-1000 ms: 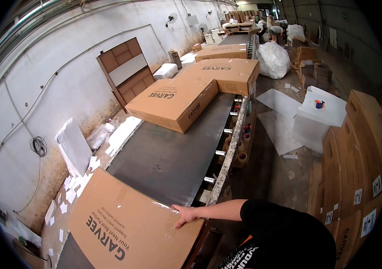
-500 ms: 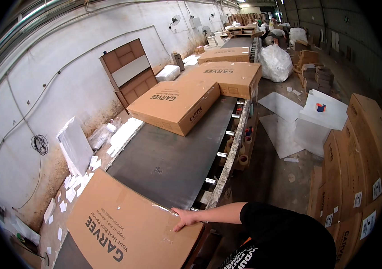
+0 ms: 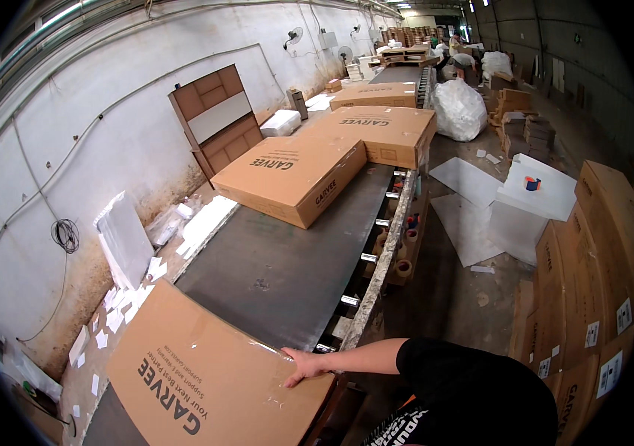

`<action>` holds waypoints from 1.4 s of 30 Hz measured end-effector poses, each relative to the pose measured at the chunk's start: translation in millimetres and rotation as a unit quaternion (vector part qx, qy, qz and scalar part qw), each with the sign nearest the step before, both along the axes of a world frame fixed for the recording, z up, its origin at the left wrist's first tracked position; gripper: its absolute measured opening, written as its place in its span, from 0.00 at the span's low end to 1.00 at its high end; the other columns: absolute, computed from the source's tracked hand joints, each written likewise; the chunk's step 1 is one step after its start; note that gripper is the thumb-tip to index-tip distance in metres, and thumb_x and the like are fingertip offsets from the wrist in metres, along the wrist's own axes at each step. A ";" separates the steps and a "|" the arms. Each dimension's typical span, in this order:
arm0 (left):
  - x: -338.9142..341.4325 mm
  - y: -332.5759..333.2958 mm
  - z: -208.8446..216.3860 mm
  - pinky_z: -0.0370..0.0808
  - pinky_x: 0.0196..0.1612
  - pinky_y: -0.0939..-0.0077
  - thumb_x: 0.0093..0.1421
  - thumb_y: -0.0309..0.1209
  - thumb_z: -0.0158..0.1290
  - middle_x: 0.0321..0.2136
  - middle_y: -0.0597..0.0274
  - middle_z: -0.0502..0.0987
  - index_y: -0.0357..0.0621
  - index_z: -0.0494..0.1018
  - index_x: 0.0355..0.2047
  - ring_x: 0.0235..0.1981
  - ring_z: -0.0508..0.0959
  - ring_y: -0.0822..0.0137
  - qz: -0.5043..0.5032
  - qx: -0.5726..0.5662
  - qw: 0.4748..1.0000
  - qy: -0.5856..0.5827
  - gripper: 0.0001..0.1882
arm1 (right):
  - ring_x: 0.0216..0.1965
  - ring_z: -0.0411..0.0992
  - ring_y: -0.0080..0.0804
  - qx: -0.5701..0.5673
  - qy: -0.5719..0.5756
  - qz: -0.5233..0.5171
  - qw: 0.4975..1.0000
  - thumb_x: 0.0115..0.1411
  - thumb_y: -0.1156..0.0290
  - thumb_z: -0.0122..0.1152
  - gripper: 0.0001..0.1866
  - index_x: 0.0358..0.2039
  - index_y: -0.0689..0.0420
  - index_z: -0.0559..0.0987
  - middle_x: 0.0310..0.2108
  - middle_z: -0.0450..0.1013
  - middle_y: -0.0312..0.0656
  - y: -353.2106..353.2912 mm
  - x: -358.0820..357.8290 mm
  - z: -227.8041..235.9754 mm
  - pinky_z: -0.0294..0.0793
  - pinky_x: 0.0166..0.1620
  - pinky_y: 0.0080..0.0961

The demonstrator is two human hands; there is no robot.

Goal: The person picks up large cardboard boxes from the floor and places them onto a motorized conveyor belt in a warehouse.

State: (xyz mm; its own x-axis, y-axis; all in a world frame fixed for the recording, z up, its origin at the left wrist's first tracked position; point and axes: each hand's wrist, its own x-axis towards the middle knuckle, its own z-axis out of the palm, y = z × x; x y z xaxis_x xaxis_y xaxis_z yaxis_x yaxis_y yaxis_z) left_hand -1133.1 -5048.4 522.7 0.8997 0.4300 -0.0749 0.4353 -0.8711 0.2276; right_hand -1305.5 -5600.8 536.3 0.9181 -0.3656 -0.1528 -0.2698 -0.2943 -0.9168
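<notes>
A large flat brown cardboard box (image 3: 235, 364) lies askew across the near end of the dark conveyor belt (image 3: 272, 260). Its lower part runs out of the picture. My right hand (image 3: 302, 367) grips the box's far right corner, thumb on the top face and the other fingers at the far edge, partly hidden. The bare forearm comes from a black sleeve at lower right. My left hand is out of the picture. Farther up the belt, a second cardboard box (image 3: 287, 175) sits at an angle, touching a third box (image 3: 384, 134) behind it.
Metal rollers (image 3: 369, 258) line the belt's right side, with tape rolls (image 3: 404, 267) below. Stacked cardboard boxes (image 3: 577, 297) stand at right, near a white foam block (image 3: 529, 204). Paper scraps (image 3: 116, 316) litter the left floor. A bent-over person (image 3: 463, 61) is far back.
The near box and my right hand shift very slightly left; the grip stays the same. The view tilts a little. Far back, the bent-over person shows more clearly.
</notes>
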 end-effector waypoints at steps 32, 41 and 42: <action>-59.2 27.0 78.7 0.66 0.51 0.56 0.57 0.62 0.34 0.46 0.44 0.71 0.38 0.64 0.48 0.49 0.71 0.49 0.079 -0.066 0.995 0.005 0.37 | 0.48 0.65 0.35 0.193 -0.099 0.067 0.974 0.36 0.76 0.74 0.48 0.56 0.58 0.56 0.48 0.65 0.41 77.9 19.1 29.2 0.67 0.52 0.32; -55.0 21.6 82.9 0.66 0.50 0.57 0.57 0.62 0.34 0.47 0.44 0.70 0.39 0.64 0.49 0.49 0.71 0.49 0.087 -0.060 0.994 0.010 0.38 | 0.47 0.67 0.35 0.185 -0.077 0.071 0.977 0.36 0.78 0.72 0.47 0.57 0.58 0.56 0.47 0.66 0.42 69.9 22.2 31.8 0.68 0.51 0.31; -53.7 21.7 83.8 0.66 0.50 0.57 0.57 0.62 0.34 0.47 0.44 0.70 0.39 0.64 0.49 0.49 0.71 0.49 0.085 -0.060 0.995 0.009 0.38 | 0.47 0.67 0.35 0.184 -0.078 0.070 0.977 0.36 0.78 0.72 0.47 0.57 0.58 0.56 0.47 0.66 0.42 70.5 22.9 31.7 0.68 0.51 0.31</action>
State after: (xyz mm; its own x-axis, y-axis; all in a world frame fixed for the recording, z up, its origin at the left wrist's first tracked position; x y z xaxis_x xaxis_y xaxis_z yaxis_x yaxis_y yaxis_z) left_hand -1186.8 -5026.7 606.5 0.8132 0.5622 -0.1504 0.5783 -0.7519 0.3164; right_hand -1282.6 -5530.2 568.0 0.9778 -0.1821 -0.1040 -0.0984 0.0397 -0.9944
